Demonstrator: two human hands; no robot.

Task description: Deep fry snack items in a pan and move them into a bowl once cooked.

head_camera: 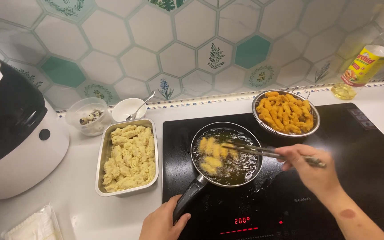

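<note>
A black frying pan (250, 146) of bubbling oil sits on a black induction hob (361, 164), with several pale battered pieces (213, 153) frying in it. My left hand (163, 222) grips the pan's black handle (188, 200) at the hob's front edge. My right hand (310, 166) holds long metal chopsticks (263, 152) whose tips reach over the oil, touching a piece. A metal strainer basket (314, 124) of golden fried pieces (285, 113) stands on the hob behind the pan.
A metal tray (104, 146) of raw battered pieces lies left of the hob. Behind it are a clear tub (85, 118) and a white bowl (127, 109) with a spoon. A white-and-black cooker (10, 133) stands far left, an oil bottle (367, 60) far right, a plastic packet (34, 226) at bottom left.
</note>
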